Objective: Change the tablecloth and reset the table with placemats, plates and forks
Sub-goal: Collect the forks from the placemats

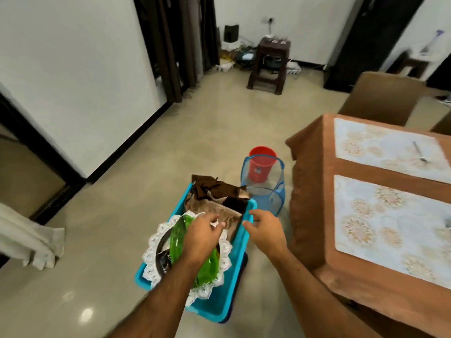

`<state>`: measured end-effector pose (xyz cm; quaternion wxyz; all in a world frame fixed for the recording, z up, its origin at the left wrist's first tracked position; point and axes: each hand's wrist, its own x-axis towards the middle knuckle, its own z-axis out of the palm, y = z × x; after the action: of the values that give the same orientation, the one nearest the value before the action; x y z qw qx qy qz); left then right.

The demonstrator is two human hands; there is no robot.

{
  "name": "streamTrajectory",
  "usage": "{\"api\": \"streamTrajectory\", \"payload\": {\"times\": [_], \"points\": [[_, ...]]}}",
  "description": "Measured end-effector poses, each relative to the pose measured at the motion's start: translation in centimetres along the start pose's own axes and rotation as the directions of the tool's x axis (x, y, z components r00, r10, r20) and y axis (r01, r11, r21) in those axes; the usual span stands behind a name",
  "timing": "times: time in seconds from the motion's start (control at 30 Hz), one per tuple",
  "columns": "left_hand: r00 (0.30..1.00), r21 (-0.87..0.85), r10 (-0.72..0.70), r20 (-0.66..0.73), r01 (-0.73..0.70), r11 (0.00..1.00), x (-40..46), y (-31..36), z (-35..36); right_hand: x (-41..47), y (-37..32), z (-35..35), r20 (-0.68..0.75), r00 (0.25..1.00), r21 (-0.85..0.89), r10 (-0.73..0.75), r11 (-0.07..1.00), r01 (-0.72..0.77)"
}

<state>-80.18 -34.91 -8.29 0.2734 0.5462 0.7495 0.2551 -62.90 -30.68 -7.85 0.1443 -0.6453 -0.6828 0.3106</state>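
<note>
Low in the frame's centre, the left hand (203, 236) pinches something small and white over the green plate (181, 236) in the blue tub (220, 304); the right hand (264, 229) hovers beside the rim, fingers loosely curled, empty. At right, placemats (380, 223) lie on the brown tablecloth (310, 215).

brown tablecloth (307, 215) on table | two placemats (390, 225) (floral) | fork (419, 152)
</note>
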Motion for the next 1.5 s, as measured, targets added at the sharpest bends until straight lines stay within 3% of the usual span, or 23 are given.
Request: {"api": "streamTrajectory", "payload": {"times": [0.33,0.6,0.8,1.0,1.33,1.5], "points": [[0.927,-0.056,0.35,0.135,-0.346,0.937,-4.5,18.5,5.6,-9.9,8.9,-17.8,-0.33,0.926,0.185,0.181,0.975,-0.125],[0.867,-0.158,0.426,0.259,-0.397,0.904,-12.9,28.1,14.3,-20.1,19.6,-25.3,-0.401,0.85,0.258,0.342,0.932,-0.254],[0.847,-0.287,0.371,0.38,-0.274,0.918,-15.1,32.4,20.5,-23.0,26.9,-28.4,-0.39,0.773,0.389,0.5,0.851,-0.354],[0.824,-0.37,0.295,0.484,-0.113,0.922,-12.2,37.1,27.6,-20.1,33.1,-30.2,-0.378,0.667,0.528,0.642,0.741,-0.415],[0.774,-0.209,0.155,0.613,-0.03,0.977,-3.3,44.0,41.7,-9.4,43.4,-32.6,-0.311,0.547,0.575,0.777,0.612,-0.542],[0.778,-0.079,0.113,0.618,-0.081,0.994,-0.8,44.3,47.8,-5.7,47.0,-31.8,-0.298,0.554,0.533,0.778,0.617,-0.58]]}}
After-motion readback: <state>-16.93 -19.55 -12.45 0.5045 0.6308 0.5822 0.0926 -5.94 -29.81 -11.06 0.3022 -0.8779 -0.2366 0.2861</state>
